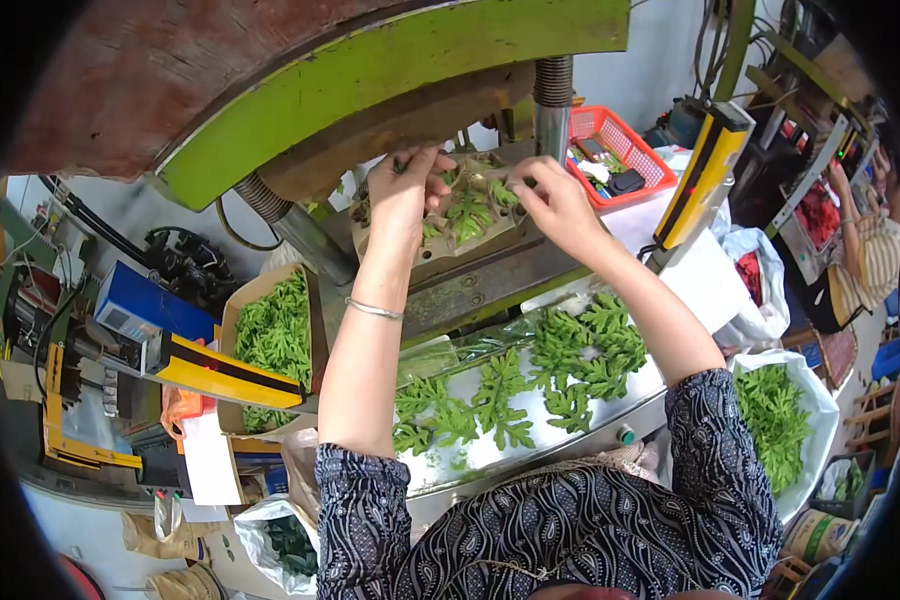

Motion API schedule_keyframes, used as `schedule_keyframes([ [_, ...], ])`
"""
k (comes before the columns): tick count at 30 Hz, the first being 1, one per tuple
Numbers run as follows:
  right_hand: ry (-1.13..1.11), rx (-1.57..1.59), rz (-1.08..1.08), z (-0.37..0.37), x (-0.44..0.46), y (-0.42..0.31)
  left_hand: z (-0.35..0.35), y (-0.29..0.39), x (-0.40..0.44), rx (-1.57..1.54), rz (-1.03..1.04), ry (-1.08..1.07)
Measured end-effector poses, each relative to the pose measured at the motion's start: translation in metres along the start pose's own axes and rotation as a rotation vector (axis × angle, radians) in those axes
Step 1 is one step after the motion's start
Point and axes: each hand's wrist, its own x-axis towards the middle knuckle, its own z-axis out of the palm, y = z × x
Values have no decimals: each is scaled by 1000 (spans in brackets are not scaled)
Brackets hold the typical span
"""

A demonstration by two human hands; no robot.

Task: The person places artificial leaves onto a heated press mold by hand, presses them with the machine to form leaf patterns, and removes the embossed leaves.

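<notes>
A metal mould block [448, 262] sits on the press bed under the green press head, with green lobed leaves [468, 214] lying on top. My left hand [408, 188] is over the block's left side, fingers curled; a bit of dark green shows between them, too small to name. On the right side, my right hand [560, 205] has its thumb and fingers pinched at the edge of a small green leaf [504, 194]. Nearer my body, several loose leaves [502, 398] lie on a white work surface [485, 462].
The green press head [400, 75] hangs above both hands, between metal columns [315, 240]. Yellow-black bars [232, 370] flank the bed. A leaf-filled box [232, 345], a red basket [638, 200] and a leaf-filled white bag [815, 400] stand around. Another person [868, 250] is at far right.
</notes>
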Motion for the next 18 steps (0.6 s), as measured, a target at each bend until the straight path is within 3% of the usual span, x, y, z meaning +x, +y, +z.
schedule_keyframes([
  [2, -13, 17, -5, -5, -9, -7, -8, -13, 5, 100, -6, 29],
  [6, -201, 405, 273, 4, -10, -27, -36, -30, -13, 270, -73, 119],
  [9, -134, 674, 303, 17, 13, -56, -51, -34, -48, 284, -134, 99],
  [11, 86, 973, 405, 36, 35, -66, -55, -37, -65, 219, -109, 66],
  [16, 39, 1205, 483, 89, 87, -39, -54, -37, -68, 158, -111, 12],
  [18, -10, 1072, 461, 92, 96, -34, -56, -38, -63, 153, -115, 16],
])
